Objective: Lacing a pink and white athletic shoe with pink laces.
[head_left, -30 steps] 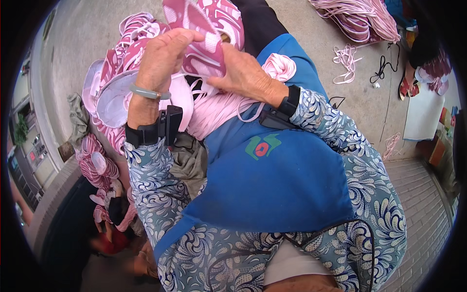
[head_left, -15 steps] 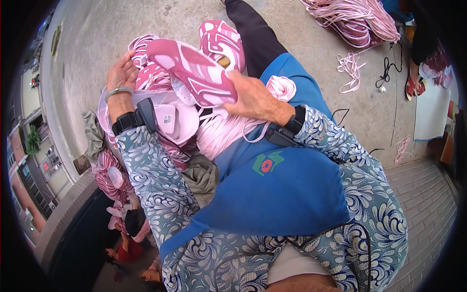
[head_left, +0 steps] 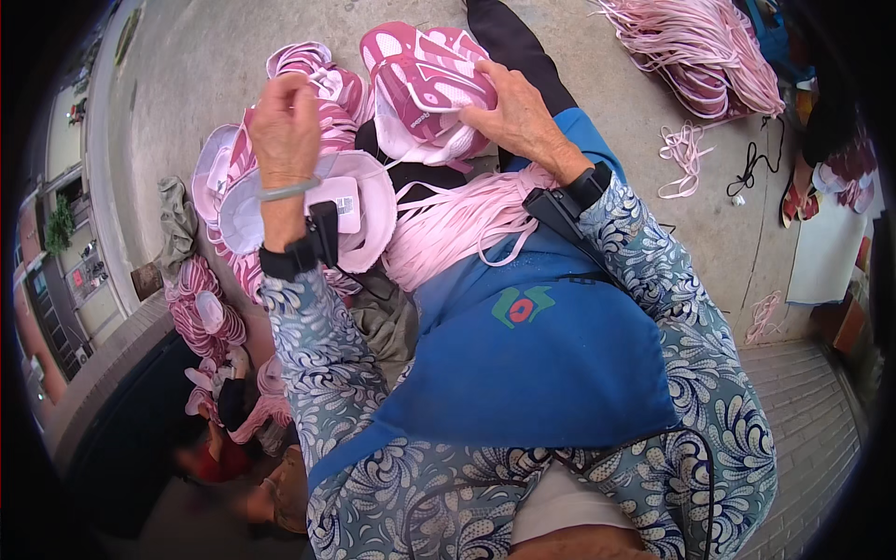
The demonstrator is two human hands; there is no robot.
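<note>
My right hand (head_left: 521,117) grips the edge of a pink and white shoe upper (head_left: 425,98), held beyond my lap with its patterned side showing. Another upper of the same pattern lies against it at the back. My left hand (head_left: 285,135) is raised above a pile of pink uppers (head_left: 331,135), its fingers curled; whatever they hold is hidden. Below that wrist, an upper with a pale lining and a white label (head_left: 347,213) lies open. A bundle of pale pink shoelaces (head_left: 457,224) is spread over my lap on the blue apron (head_left: 523,373).
A large heap of pink laces (head_left: 695,56) lies on the concrete at the far right, with a loose pink lace tangle (head_left: 684,159) and a black cord (head_left: 751,168) nearby. More stacked uppers (head_left: 201,299) are at the left, near other people. Another person's sandalled foot (head_left: 801,196) shows at right.
The shoe upper in my right hand has moved right and away from me, beside the other upper. My left hand has shifted right and its fingers have curled.
</note>
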